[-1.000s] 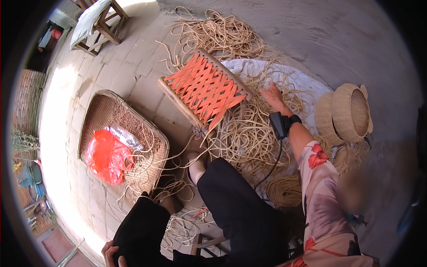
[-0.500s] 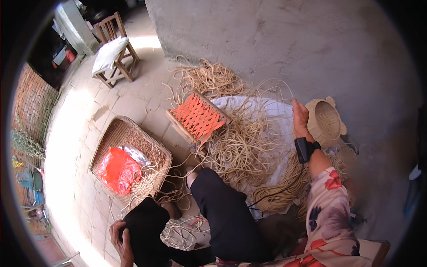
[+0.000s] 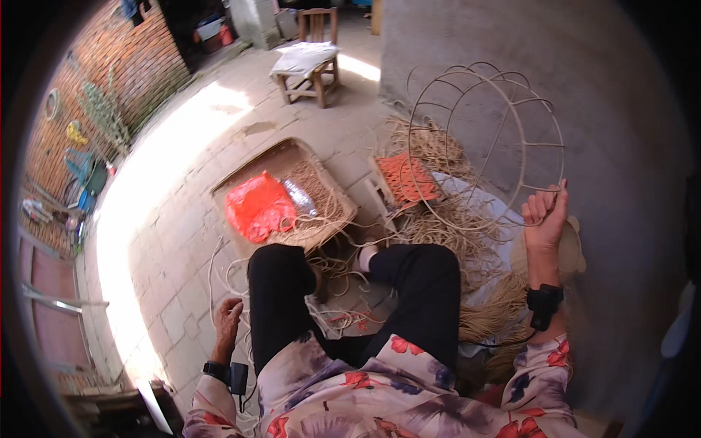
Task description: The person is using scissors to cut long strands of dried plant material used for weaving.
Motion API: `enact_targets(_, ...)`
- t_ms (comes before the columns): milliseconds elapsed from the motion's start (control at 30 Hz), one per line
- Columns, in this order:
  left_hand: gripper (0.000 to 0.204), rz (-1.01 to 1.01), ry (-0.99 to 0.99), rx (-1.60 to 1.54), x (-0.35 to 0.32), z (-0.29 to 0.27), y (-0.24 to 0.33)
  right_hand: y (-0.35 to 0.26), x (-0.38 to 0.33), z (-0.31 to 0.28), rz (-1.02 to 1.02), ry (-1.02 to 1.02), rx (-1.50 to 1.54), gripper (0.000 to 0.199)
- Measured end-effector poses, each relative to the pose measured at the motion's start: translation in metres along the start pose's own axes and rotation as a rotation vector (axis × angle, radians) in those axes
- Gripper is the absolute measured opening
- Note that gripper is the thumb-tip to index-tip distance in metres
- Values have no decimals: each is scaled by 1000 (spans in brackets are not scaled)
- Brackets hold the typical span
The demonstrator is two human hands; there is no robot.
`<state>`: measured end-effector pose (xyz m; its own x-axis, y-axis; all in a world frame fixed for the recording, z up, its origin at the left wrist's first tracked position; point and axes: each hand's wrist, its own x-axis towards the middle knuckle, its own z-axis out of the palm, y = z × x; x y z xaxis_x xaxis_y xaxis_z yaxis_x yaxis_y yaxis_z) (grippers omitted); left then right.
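My right hand [image 3: 544, 219] is raised at the right, its fingers closed around the rim of a round wire frame [image 3: 523, 146]. The frame is an open cage of thin hoops and curved ribs, held up in front of the wall. Behind my right wrist, a small woven basket [image 3: 575, 247] with ear-like tabs is partly hidden. My left hand [image 3: 227, 321] hangs beside my left knee with its fingers loosely bent, and nothing shows in it. Tangled tan cord [image 3: 467, 252] lies beneath the wire frame, over a white cloth [image 3: 504, 253].
A wicker tray [image 3: 228, 174] holds a red plastic bag [image 3: 259, 206] and a silvery packet [image 3: 298, 196]. Behind the wire frame stands a low stool [image 3: 405, 177] with an orange woven seat. A wooden chair [image 3: 318, 84] stands farther back. A grey wall [image 3: 613, 109] bounds the right side.
My right hand has brought the wire frame up into full view; before, only a few thin wires showed near it. My left hand has come off my knee. The view has swung left.
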<state>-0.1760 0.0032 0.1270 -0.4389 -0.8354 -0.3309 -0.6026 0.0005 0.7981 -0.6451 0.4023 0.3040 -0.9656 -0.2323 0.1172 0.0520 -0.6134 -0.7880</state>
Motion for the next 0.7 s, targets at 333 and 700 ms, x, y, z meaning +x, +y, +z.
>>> enact_targets(333, 18, -657, 224, -420, -171, -63, -271, 82, -1, -7, 362, -175, -95, 42)
enact_targets(700, 17, -979, 37, -531, -297, 33, -319, 94, 18, 20, 472, -82, -463, 37)
